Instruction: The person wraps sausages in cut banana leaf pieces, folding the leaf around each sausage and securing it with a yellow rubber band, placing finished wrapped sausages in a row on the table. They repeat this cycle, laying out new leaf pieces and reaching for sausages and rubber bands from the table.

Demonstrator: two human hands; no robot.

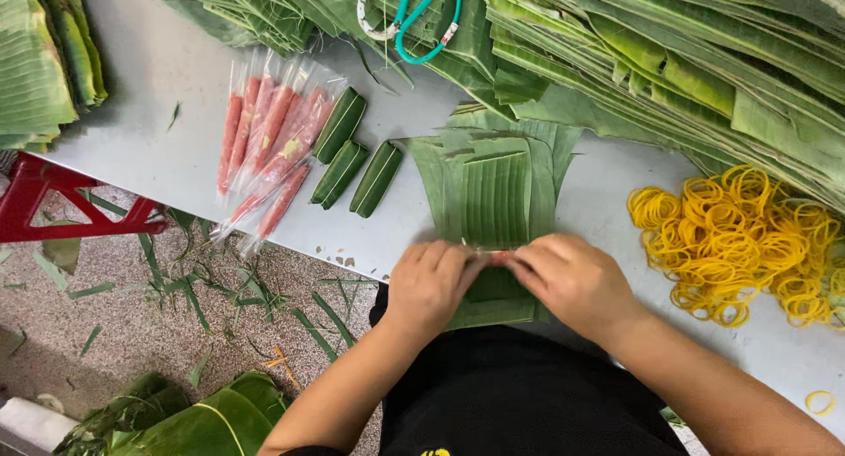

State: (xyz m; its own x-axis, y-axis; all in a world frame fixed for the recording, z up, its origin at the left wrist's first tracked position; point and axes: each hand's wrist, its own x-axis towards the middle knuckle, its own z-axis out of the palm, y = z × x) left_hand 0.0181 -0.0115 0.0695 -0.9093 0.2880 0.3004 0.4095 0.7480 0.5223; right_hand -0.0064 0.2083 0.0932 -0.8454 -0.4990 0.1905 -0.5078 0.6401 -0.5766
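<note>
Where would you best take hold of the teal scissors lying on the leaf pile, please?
Grip the teal scissors by their looped handles, coming from the table's near edge: the loops face that way and lie flat and uncovered on the banana leaves, while the blades cannot be made out.

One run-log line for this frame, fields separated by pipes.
left hand and right hand pressing pink sausage onto stacked banana leaf pieces | three wrapped rolls left | rubber bands right
</note>
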